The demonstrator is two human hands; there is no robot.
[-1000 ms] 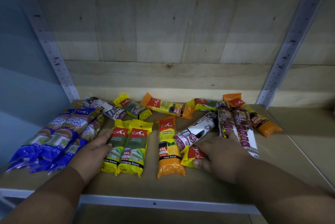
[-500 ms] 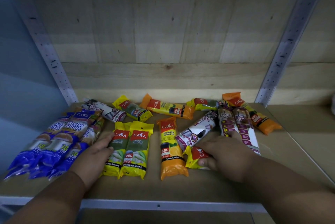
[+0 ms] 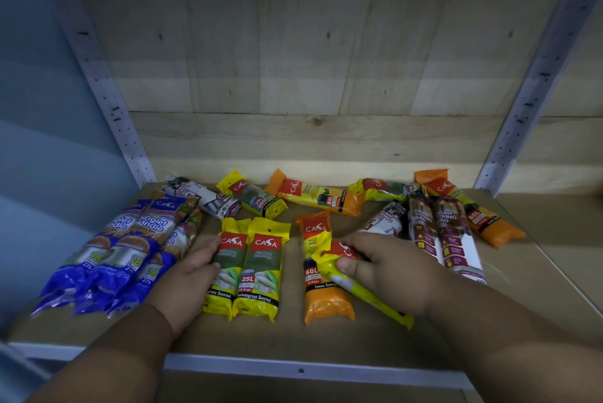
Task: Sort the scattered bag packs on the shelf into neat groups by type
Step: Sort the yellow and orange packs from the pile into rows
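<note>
Head view: only one camera, so all of this comes from it.
Done: your blue singlet-handle packs [image 3: 107,259] are grouped at 9 o'clock on the shelf [image 3: 408,340]; two yellow 25L packs [image 3: 248,268] sit side by side at centre; two draw-string packs [image 3: 443,236] are paired at 3 o'clock.
In hand: your right hand [image 3: 388,272] has its grip clamped on a third yellow pack [image 3: 355,285], tilted over the front orange 60L pack [image 3: 318,268].
Left hand [image 3: 189,275]: flat, fingers apart, touching the yellow pair's left edge, holding nothing.
Left: the back row at 12 o'clock looks unsorted, a mix of yellow, orange and draw-string packs [image 3: 313,195]. Roughly halfway, I'd judge.
</note>
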